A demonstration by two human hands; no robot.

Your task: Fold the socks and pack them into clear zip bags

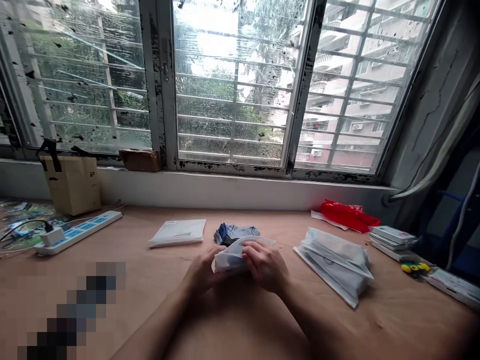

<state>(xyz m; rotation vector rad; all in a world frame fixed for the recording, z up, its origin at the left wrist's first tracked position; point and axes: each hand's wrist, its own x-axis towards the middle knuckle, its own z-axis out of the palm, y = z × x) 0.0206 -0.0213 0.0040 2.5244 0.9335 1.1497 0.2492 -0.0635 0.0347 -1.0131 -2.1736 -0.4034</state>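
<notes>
Both hands hold a frosted white plastic bag [233, 257] just above the table, in the middle of the view. My left hand [203, 270] grips its left edge, with the thumb and fingers partly hidden behind it. Across the bag's right side, my right hand [265, 262] has its fingers bent and pressed onto the plastic. Something greyish shows faintly through the bag. Right behind it lies a small stack of blue-grey socks [240, 232] with striped cuffs. Several filled frosted bags [333, 262] overlap to the right, and a flat white packet [179, 233] lies to the left.
On the left are a white power strip [82, 232] with a plug and a cardboard box [71, 185]. Red plastic [348, 216], white boxes [393, 237] and a yellow-black tool [415, 268] line the right side. A windowsill [225, 189] bounds the wooden table's back.
</notes>
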